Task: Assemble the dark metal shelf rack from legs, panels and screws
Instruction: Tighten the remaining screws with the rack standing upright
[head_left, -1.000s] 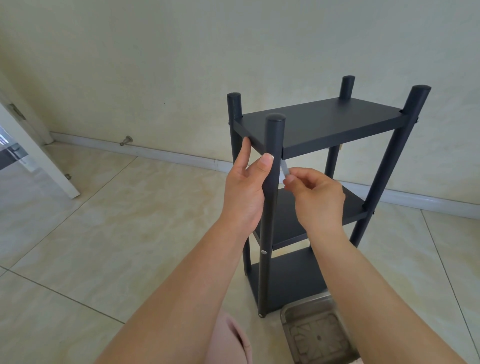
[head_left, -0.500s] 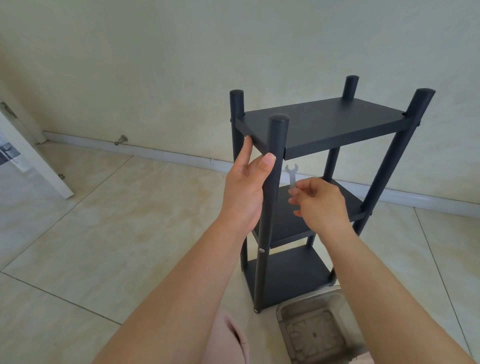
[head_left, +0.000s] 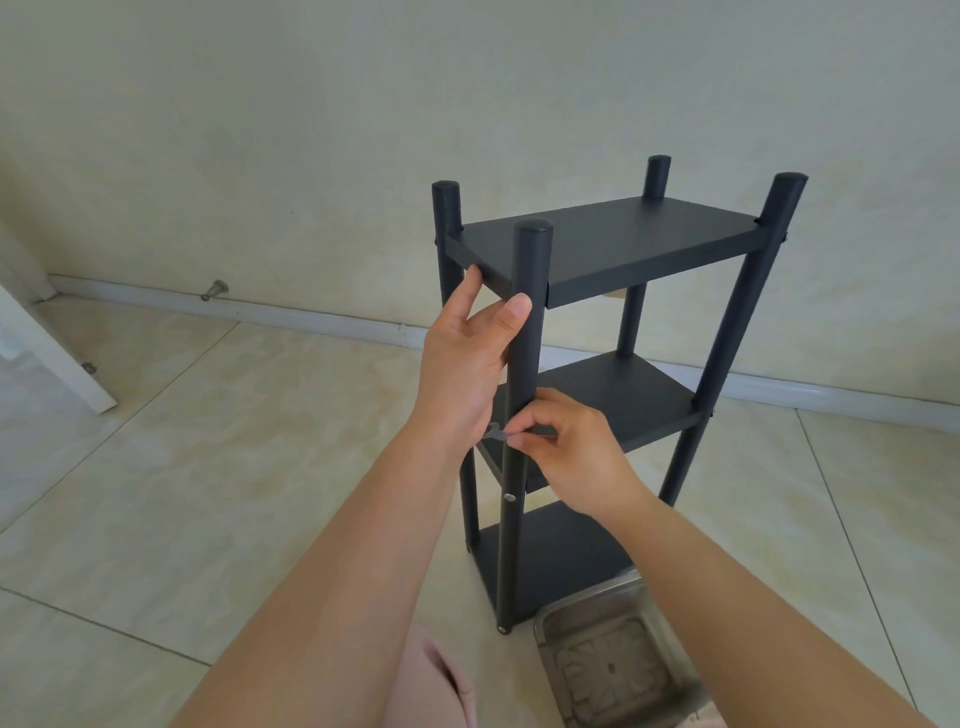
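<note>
While left hand (head_left: 467, 358) grips the rack's front leg (head_left: 524, 364), right hand (head_left: 566, 447) pinches small wrench (head_left: 496, 432) against it, wrist bent.

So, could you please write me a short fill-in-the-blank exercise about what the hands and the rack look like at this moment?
1. The left hand grips the rack's near front ____.
2. The right hand pinches a small metal ____ at the level of the middle panel.
3. The rack has ____ panels in place.
4. Beside the rack's foot on the floor lies a square metal ____.

Missing words: leg; wrench; three; tray
</note>
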